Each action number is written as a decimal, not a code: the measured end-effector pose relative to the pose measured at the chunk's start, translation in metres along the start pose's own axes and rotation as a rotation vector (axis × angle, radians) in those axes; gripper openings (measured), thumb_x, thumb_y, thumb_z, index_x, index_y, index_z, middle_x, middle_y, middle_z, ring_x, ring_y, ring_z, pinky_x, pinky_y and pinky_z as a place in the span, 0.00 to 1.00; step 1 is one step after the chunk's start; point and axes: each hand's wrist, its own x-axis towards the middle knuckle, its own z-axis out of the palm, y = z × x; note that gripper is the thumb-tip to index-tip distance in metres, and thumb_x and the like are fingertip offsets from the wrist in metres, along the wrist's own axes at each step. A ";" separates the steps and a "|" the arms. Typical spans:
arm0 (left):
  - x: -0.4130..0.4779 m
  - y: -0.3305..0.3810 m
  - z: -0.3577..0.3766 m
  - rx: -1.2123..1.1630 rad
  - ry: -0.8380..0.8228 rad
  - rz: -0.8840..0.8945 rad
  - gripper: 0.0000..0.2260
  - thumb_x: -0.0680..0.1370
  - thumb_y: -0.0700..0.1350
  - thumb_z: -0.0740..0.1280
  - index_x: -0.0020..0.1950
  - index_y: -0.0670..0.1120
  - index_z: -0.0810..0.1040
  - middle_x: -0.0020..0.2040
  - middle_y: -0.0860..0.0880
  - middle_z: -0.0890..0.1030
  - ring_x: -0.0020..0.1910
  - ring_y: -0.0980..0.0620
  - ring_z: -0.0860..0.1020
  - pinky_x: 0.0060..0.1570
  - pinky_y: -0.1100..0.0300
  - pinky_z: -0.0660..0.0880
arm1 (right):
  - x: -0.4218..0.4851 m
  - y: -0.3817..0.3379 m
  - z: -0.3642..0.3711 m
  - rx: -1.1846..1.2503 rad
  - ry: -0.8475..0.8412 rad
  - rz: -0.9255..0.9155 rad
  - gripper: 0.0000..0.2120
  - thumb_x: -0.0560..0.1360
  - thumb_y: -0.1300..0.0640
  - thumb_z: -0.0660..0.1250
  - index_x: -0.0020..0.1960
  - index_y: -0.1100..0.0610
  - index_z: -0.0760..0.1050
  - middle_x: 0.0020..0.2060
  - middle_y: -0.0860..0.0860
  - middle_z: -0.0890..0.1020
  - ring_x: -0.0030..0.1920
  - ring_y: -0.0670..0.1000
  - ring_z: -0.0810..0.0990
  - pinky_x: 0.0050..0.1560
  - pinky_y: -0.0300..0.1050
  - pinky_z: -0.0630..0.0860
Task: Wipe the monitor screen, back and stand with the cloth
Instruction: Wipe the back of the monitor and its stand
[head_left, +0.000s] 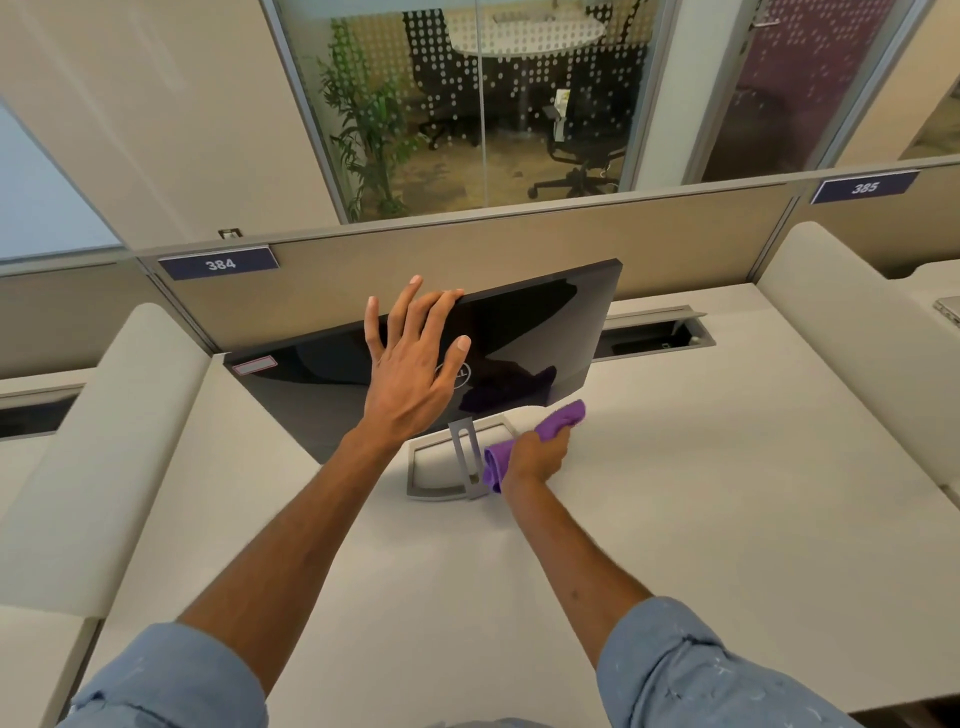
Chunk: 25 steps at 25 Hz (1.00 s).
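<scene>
Head view: the left hand's (410, 374) fingers (372, 327) are straight and spread, flat against the glossy black back of the monitor (519, 332), their tips reaching its top edge and holding nothing; the right hand (535, 457) is curled tight round a bunched purple cloth (561, 415), which sticks out of both ends of the fist; that fist sits low, just right of the monitor's grey stand (462, 457), the cloth touching or nearly touching the upright, I cannot tell which; both forearms are bare, with blue sleeves (171, 675) rolled at the elbows; the monitor is turned back-side toward the person and tilted, its stand on a pale desk (675, 493); right of the monitor an open cable slot (654, 335) is set into the desk; behind the monitor runs a beige partition (467, 254) with number plates 384 (221, 264) and 385 (865, 187); beyond that, a dotted glass wall (519, 62) shows a plant (363, 119) and black chairs (582, 140).
</scene>
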 end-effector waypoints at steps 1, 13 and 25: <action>-0.001 0.000 0.000 0.003 0.000 0.000 0.25 0.89 0.61 0.54 0.85 0.54 0.66 0.85 0.50 0.65 0.89 0.48 0.50 0.85 0.40 0.32 | -0.001 -0.005 0.007 0.013 -0.028 0.001 0.30 0.84 0.62 0.65 0.83 0.51 0.60 0.72 0.55 0.74 0.65 0.60 0.79 0.65 0.55 0.78; 0.001 -0.008 0.002 -0.038 -0.011 0.020 0.26 0.88 0.60 0.56 0.85 0.53 0.65 0.84 0.49 0.65 0.89 0.49 0.51 0.84 0.41 0.30 | 0.008 0.017 -0.010 -0.695 -0.487 -0.439 0.12 0.82 0.63 0.68 0.65 0.59 0.78 0.57 0.53 0.81 0.57 0.58 0.81 0.52 0.43 0.77; 0.000 -0.006 -0.001 -0.028 -0.046 0.030 0.28 0.88 0.62 0.54 0.87 0.53 0.62 0.85 0.49 0.64 0.89 0.49 0.49 0.83 0.42 0.29 | 0.012 0.006 0.003 -0.356 -0.236 -0.231 0.13 0.84 0.61 0.65 0.68 0.57 0.76 0.55 0.51 0.80 0.55 0.56 0.81 0.51 0.46 0.78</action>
